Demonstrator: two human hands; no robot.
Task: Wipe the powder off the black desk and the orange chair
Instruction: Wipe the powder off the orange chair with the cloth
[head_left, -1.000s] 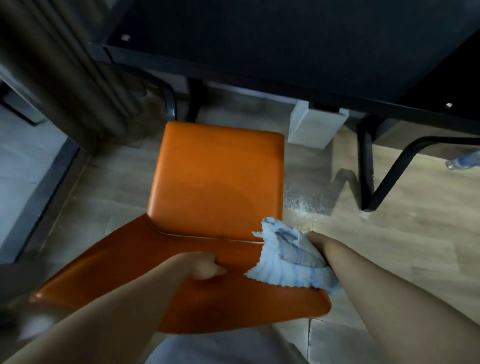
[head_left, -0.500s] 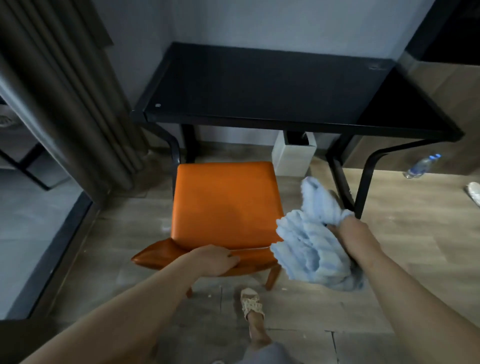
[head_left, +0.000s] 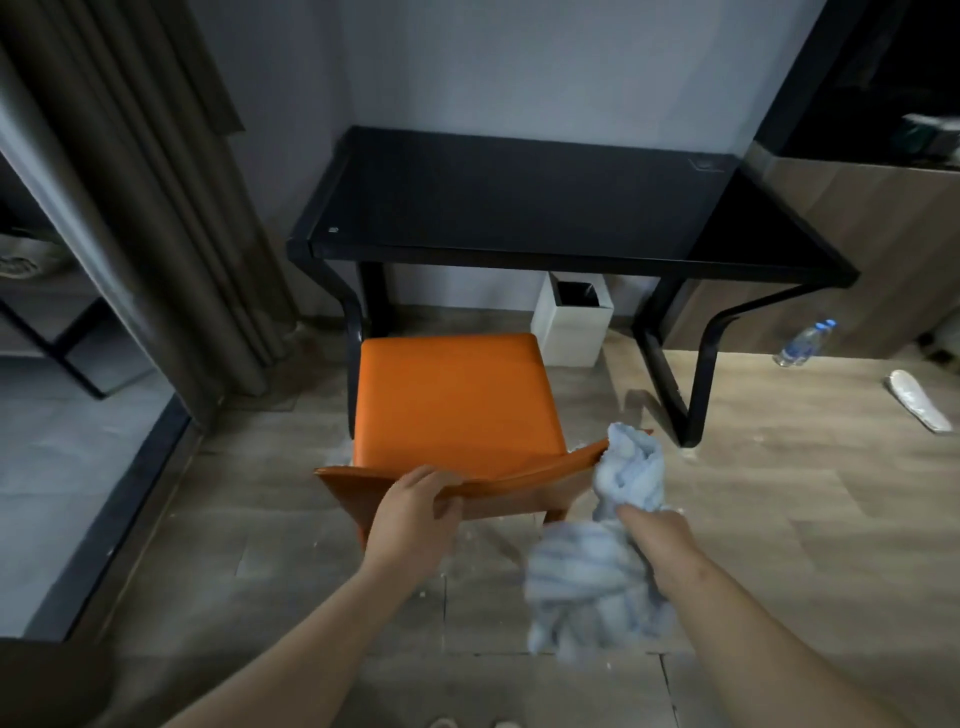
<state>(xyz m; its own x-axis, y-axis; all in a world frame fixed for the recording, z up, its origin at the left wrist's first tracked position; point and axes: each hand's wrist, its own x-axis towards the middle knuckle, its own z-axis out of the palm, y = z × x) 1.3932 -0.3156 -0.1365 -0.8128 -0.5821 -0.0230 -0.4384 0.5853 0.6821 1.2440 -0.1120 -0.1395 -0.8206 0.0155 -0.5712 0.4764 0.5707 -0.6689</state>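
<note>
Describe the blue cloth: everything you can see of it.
The cloth is pale blue with fainter stripes, soft and fluffy like terry, crumpled into a loose bundle. The right hand grips its middle; one end sticks up against the right end of the orange chair backrest, the rest hangs blurred above the floor.

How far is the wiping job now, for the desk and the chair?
The black desk top and the orange chair seat show no powder. In hand: the left hand grips the chair's backrest, and the right hand holds the blue cloth. Left: perhaps the backrest edge; powder lies on the floor.
</note>
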